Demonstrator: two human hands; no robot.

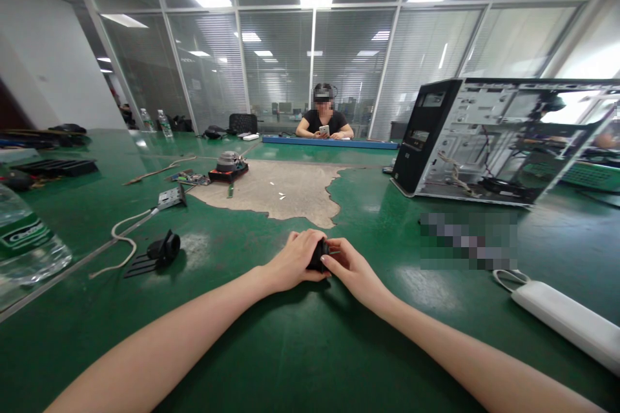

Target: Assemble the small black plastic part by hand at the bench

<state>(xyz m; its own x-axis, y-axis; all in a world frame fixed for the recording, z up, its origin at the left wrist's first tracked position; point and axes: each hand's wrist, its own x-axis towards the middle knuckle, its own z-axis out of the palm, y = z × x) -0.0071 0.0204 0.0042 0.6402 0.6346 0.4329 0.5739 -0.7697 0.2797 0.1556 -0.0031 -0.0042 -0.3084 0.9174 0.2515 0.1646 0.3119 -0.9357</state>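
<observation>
Both of my hands meet around a small black part [318, 255] over the green table [290, 342]. My left hand [299, 259] wraps round its left side, fingers over the top and thumb below. On its right side, my right hand [349, 266] grips the part between thumb and fingers. Much of the part is hidden by the fingers, so its exact shape cannot be made out. Another black part with a round collar and slats [165, 250] lies on the table to the left.
An open computer case [484, 142] stands at the right, with a white power strip [566, 319] nearer. A water bottle [29, 239] is at the left edge. A cooler [229, 165] and circuit board [190, 177] lie beyond. A person [324, 119] sits opposite holding a phone.
</observation>
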